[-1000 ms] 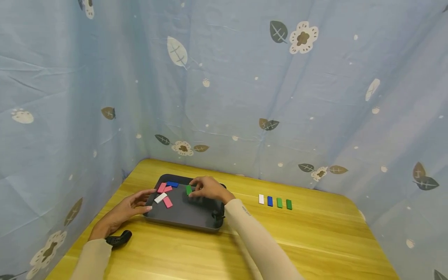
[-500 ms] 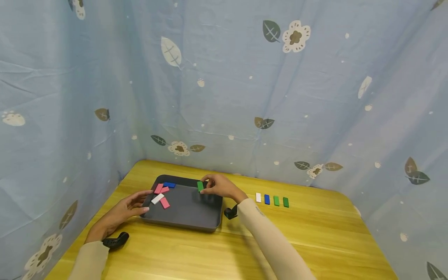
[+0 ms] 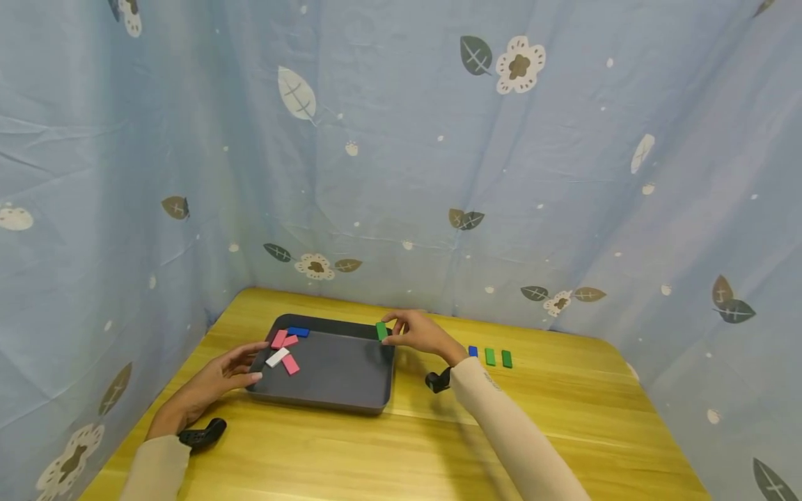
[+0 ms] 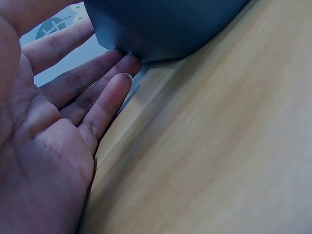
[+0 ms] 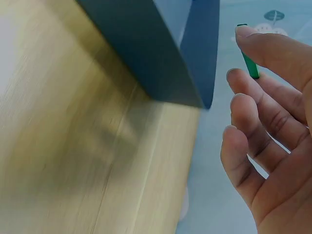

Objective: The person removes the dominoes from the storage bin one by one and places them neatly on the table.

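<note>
In the head view my right hand (image 3: 422, 332) pinches a green domino block (image 3: 381, 331) between thumb and fingers, at the far right corner of a dark grey tray (image 3: 338, 369). The right wrist view shows this block (image 5: 250, 64) edge-on, raised beside the tray wall (image 5: 131, 48). My left hand (image 3: 216, 383) rests at the tray's left side, its fingers extended and touching the outer wall (image 4: 156, 29). On the tray's left part lie a blue block (image 3: 298, 332), a white block (image 3: 278, 358) and several pink blocks (image 3: 290, 364), some overlapping.
To the right of the tray, a blue block (image 3: 473, 351), a light green block (image 3: 490, 357) and a dark green block (image 3: 507, 359) form a row on the wooden table (image 3: 564, 403). A patterned blue curtain (image 3: 388, 174) hangs behind and at both sides.
My right hand has carried the green block rightward, from above the tray's middle to its far right corner. The row's white block has become hidden behind that hand. My left hand stays at the tray.
</note>
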### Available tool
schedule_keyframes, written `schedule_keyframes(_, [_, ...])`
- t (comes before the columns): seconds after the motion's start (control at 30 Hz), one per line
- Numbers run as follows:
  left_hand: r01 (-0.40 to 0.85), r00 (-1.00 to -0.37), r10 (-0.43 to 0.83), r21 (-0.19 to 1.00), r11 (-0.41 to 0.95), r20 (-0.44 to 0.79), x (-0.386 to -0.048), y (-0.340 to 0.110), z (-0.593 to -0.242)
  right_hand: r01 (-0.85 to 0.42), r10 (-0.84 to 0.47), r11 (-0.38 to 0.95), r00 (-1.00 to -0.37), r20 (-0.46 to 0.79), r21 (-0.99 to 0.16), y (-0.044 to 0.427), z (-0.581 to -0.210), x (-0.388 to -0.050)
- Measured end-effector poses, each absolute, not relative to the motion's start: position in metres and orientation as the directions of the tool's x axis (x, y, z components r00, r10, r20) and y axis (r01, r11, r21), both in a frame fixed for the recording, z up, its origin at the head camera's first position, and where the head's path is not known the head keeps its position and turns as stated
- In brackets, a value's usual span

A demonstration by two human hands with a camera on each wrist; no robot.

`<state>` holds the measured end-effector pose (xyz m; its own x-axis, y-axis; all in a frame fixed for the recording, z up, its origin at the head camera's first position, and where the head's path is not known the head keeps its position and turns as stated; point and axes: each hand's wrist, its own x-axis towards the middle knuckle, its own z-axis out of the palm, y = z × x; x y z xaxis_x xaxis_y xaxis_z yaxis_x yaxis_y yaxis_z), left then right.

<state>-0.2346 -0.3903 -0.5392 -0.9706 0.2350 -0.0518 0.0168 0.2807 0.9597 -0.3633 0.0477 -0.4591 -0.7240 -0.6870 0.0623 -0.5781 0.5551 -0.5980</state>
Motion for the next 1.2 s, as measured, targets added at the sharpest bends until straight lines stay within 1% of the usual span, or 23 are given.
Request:
schedule_keyframes(0.63, [0.051, -0.972, 0.235, 0.949, 0.312, -0.025, -0.235, -0.391, -0.542, -0.528, -0.624, 0.587, -0.778, 0.073, -0.613, 0.118, -0.463, -0.357])
schedule_keyframes(0.97, [0.047, -0.974, 0.224, 0.95, 0.309, -0.024, -0.234, -0.391, -0.541, -0.513, -0.598, 0.644, -0.8, 0.045, -0.567, 0.156, -0.469, -0.351])
schedule_keyframes(1.2, [0.048, -0.973, 0.228, 0.95, 0.308, -0.025, -0.235, -0.39, -0.541, -0.499, -0.56, 0.652, -0.825, 0.082, -0.571, 0.184, -0.475, -0.344])
